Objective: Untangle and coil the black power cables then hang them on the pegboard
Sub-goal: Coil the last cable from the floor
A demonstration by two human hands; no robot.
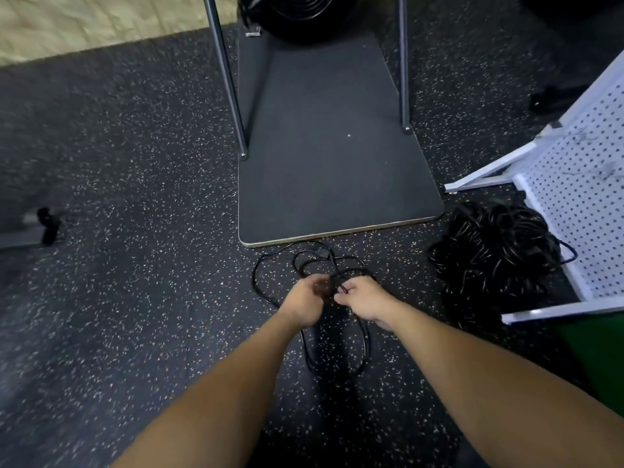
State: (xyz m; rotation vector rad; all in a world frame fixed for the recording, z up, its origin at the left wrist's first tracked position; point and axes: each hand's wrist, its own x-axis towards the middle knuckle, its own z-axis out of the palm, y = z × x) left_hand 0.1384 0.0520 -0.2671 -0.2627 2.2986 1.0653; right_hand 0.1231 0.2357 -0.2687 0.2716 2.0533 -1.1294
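A thin black power cable (260, 268) lies in loose tangled loops on the speckled floor, in front of a dark board. My left hand (305, 298) and my right hand (363, 298) are close together over the tangle, each gripping strands of this cable. Loops hang below my hands toward me. A large tangled heap of black cables (489, 258) lies to the right, against the foot of the white pegboard (580, 184), which stands tilted at the right edge.
A dark rectangular board (331, 157) lies ahead with two metal legs (233, 96) standing on it. Another black cable coil (304, 15) sits at its far end. A small black object (49, 224) lies on the floor at left.
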